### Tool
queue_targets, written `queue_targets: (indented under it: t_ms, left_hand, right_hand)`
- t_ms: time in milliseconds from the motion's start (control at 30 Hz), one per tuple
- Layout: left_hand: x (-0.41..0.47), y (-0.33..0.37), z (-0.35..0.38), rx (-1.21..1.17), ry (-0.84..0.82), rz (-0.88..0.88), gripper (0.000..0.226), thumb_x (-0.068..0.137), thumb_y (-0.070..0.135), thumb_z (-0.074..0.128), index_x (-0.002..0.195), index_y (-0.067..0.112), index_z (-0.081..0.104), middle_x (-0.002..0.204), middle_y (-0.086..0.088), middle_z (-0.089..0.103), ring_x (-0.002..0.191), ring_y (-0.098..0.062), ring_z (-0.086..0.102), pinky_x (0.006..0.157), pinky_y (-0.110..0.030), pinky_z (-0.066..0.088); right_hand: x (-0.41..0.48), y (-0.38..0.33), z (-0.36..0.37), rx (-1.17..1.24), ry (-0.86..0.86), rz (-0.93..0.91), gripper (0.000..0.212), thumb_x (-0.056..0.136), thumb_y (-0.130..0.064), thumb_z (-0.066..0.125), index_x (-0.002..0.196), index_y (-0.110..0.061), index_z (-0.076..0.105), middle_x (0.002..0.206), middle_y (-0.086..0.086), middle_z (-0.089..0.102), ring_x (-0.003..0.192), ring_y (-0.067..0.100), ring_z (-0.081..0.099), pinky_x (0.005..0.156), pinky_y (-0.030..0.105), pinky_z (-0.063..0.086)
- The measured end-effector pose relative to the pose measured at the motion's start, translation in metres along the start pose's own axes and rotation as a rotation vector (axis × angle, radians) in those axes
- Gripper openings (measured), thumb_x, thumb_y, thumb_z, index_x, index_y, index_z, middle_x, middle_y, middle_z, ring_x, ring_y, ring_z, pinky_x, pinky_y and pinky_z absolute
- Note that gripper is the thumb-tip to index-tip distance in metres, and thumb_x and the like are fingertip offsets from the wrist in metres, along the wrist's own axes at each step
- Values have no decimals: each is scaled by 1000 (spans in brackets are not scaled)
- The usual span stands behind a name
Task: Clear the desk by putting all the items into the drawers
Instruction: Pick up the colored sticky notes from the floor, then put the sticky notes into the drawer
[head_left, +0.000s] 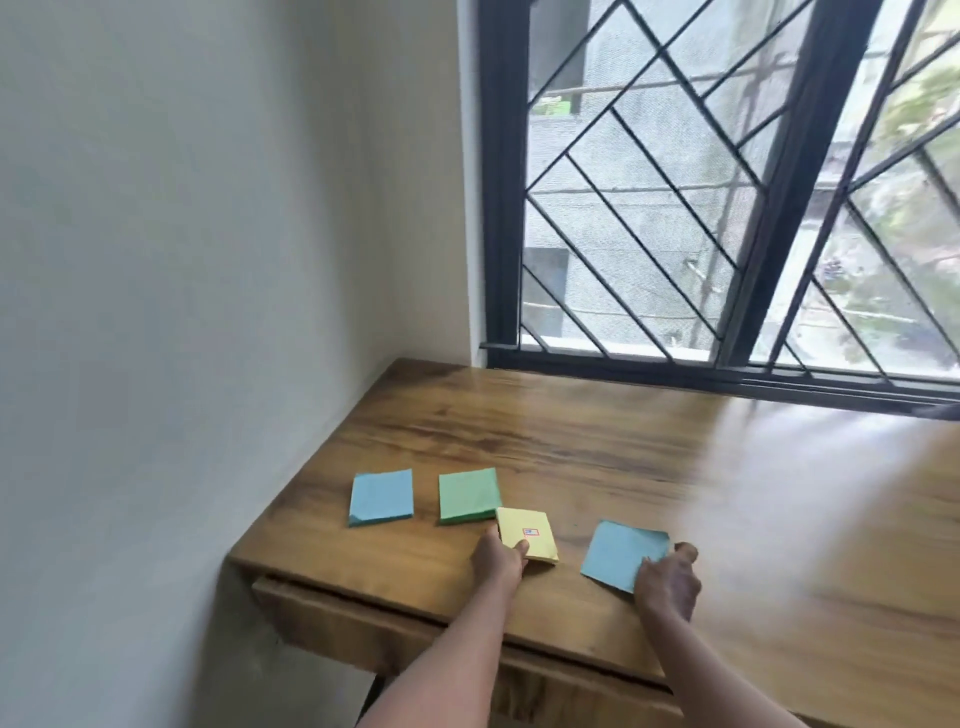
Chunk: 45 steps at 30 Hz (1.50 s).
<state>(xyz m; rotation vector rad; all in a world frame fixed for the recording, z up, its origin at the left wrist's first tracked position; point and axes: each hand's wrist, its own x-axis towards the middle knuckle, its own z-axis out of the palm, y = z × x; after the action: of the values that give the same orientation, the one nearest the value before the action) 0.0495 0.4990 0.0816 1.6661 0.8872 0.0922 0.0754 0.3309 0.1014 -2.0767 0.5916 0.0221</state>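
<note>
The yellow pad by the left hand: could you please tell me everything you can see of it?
The yellow pad is a square, pale yellow paper stack with a red-and-blue mark on top. It sits slightly askew near the front edge of the desk. The left hand pinches its near left edge, thumb on top. Its far left corner meets the green pad.

blue pad (382, 497): square, flat, leftmost on surface (571, 447) | green pad (469, 494): flat, just right of it | yellow pad (527, 534): red-blue mark on top, touching green pad's near-right corner, pinched by left grip (498, 560) | second blue pad (623, 555): rotated, rightmost, near corner held by right grip (667, 582) | drawer front (395, 626): under near edge
</note>
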Motion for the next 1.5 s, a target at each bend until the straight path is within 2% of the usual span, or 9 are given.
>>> queue_targets:
  t_ms: [300, 433, 533, 700, 867, 933, 1033, 1133, 1500]
  left_hand:
    - [16, -6, 4, 624, 117, 259, 60, 92, 38, 55, 145, 20, 34, 148, -6, 35, 135, -23, 34, 109, -30, 33]
    - [18, -30, -8, 670, 190, 585, 43, 88, 30, 64, 128, 15, 54, 126, -8, 55, 114, -25, 56, 93, -30, 48]
    - [18, -50, -14, 633, 209, 880, 37, 68, 18, 83, 100, 15, 65, 94, -7, 68, 78, -22, 69, 63, -27, 58]
    - [-11, -65, -33, 663, 116, 1108, 25, 85, 25, 44, 108, 22, 52, 99, 0, 67, 86, -15, 61, 69, -25, 55]
    - [-36, -121, -62, 985, -10, 1075, 50, 101, 39, 7, 144, 32, 29, 151, 6, 28, 143, -20, 17, 117, -29, 10]
    - [-36, -137, -78, 1069, 18, 1045, 53, 100, 40, 0, 152, 30, 4, 160, 9, -3, 148, -13, -10, 117, -27, -6]
    - [-42, -140, -85, 1057, -5, 961, 52, 101, 34, 9, 150, 26, -9, 159, 2, -10, 149, -15, -2, 117, -30, 5]
    - [-57, -136, -83, 1113, -122, 828, 57, 103, 27, 21, 141, 27, -21, 146, -2, -25, 148, -20, -9, 123, -36, 3]
    - [-103, -119, -85, 1230, -112, 656, 51, 103, 22, 22, 151, 7, 14, 157, -15, 21, 147, -26, 17, 122, -38, 8]
  right_hand:
    - [0, 15, 33, -190, 295, -38, 35, 93, -16, 49, 121, 4, 48, 125, 28, 46, 112, 42, 44, 89, 45, 42]
    - [-4, 19, 38, -134, 386, -89, 38, 91, -19, 53, 124, 0, 50, 128, 24, 43, 114, 42, 42, 92, 47, 40]
    - [-14, 23, 47, -131, 406, -244, 33, 89, -17, 57, 116, 1, 56, 125, 24, 47, 108, 45, 46, 87, 50, 40]
    - [-59, 51, 57, -270, 380, -700, 32, 89, -30, 36, 107, -10, 53, 118, 11, 53, 107, 28, 44, 83, 44, 48]
    - [-104, 104, 55, -593, -16, -1063, 52, 101, -35, 9, 130, -12, 46, 140, -2, 43, 141, 10, 29, 113, 26, 9]
    - [-118, 116, 52, -677, -110, -1036, 47, 99, -37, 24, 132, -15, 50, 139, -5, 43, 129, 13, 49, 114, 25, 6]
    - [-125, 119, 54, -684, -142, -976, 60, 72, -32, 68, 129, -15, 57, 133, 1, 57, 121, 17, 57, 112, 25, 18]
    - [-128, 118, 53, -733, -119, -979, 64, 62, -25, 73, 124, -13, 62, 127, 3, 62, 118, 19, 60, 108, 30, 26]
    - [-156, 107, 46, -574, -208, -862, 46, 88, -16, 48, 134, -9, 50, 136, 7, 52, 131, 24, 43, 115, 32, 23]
